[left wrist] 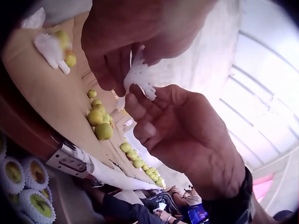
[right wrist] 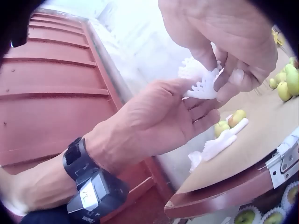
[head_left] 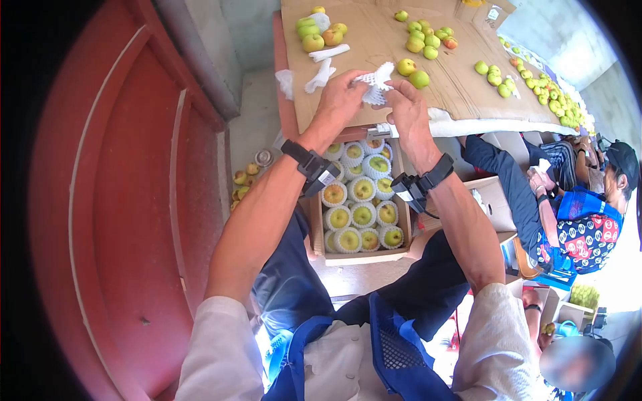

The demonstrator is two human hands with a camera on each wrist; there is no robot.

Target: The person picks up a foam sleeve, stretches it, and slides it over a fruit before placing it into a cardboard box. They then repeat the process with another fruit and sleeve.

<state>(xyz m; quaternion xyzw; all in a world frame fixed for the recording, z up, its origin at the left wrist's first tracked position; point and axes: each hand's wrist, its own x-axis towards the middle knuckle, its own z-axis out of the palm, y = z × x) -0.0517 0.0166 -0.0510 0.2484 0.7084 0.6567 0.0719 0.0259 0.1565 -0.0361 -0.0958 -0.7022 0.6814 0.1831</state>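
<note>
My left hand [head_left: 340, 101] and right hand [head_left: 409, 110] meet above the near edge of the cardboard-covered table. Between them is a white foam net sleeve [head_left: 376, 83], pinched by the fingers of both hands. In the right wrist view the sleeve [right wrist: 198, 79] spreads out with its lattice edge showing, and no fruit is visible inside it. Below my hands stands a carton [head_left: 314, 230] of apples [head_left: 363, 215], each in a white foam net. More foam sleeves [head_left: 321, 75] lie flat on the table left of my hands.
Loose green-yellow apples [head_left: 419, 79] sit in groups on the cardboard table top [head_left: 374, 40], with a long row at the right. A metal latch [right wrist: 282, 163] is on the table's edge. A red door [head_left: 127, 200] is at left. Another person [head_left: 582, 220] sits at right.
</note>
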